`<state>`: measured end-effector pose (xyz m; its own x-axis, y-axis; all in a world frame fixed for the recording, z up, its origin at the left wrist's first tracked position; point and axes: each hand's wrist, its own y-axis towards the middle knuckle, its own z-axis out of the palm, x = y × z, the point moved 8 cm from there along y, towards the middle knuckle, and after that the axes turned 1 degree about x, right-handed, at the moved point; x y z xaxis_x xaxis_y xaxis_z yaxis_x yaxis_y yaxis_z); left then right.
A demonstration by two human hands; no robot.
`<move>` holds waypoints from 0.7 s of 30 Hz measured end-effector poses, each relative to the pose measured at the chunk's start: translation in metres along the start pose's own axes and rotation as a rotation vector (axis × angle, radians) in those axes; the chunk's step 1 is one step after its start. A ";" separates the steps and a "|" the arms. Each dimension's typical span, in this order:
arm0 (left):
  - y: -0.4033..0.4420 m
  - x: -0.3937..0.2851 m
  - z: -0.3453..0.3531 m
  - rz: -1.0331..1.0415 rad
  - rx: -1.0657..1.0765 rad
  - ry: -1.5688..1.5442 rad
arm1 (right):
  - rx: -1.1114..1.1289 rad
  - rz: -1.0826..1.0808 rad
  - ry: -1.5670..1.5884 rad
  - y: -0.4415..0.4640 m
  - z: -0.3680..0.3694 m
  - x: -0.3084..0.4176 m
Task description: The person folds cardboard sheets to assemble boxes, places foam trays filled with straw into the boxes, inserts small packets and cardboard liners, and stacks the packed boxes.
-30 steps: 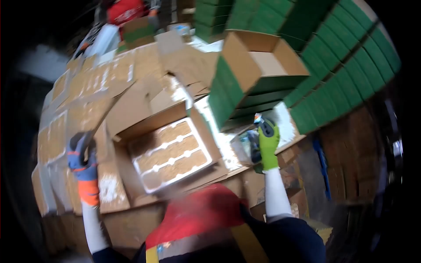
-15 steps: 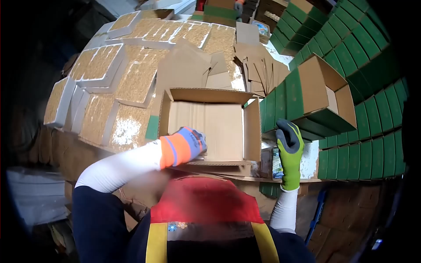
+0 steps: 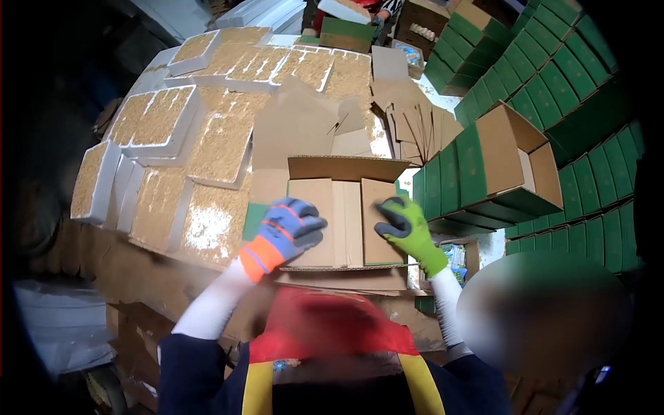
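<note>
Carton sits between trays and green boxes, square to the person. Left hand rests on its left flap, right hand over its right flap, probably to keep both down. Fingers half-curled, apart, gripping nothing; forearms angled inward. Back flap upright, likely for clearance.

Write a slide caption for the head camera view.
Left hand and right hand, both gloved, at the folded-in flaps of a cardboard box, green boxes stacked to the right.

over the carton the middle is free; its far flap stands behind, green boxes right, white trays left.
</note>
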<state>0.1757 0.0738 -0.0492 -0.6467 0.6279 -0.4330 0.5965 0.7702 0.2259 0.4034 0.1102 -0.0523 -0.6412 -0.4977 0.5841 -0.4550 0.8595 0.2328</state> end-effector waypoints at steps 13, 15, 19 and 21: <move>0.058 0.032 0.001 -0.516 -0.295 -1.817 | -0.312 0.349 1.091 0.020 -0.079 -0.005; 0.107 -0.015 -0.040 -0.406 -0.258 -1.919 | -0.433 0.022 0.867 0.001 -0.173 0.043; 0.227 -0.087 -0.050 -0.270 -0.042 -2.151 | -1.306 -0.164 -0.016 -0.109 -0.328 0.028; 0.270 -0.121 -0.034 -0.344 -0.031 -2.053 | -1.420 -0.002 0.239 -0.158 -0.336 -0.109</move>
<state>0.3990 0.2097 0.0938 0.6541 -0.4977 -0.5696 0.5737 0.8172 -0.0553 0.7527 0.0678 0.1089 -0.4594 -0.5902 0.6638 0.6243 0.3170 0.7140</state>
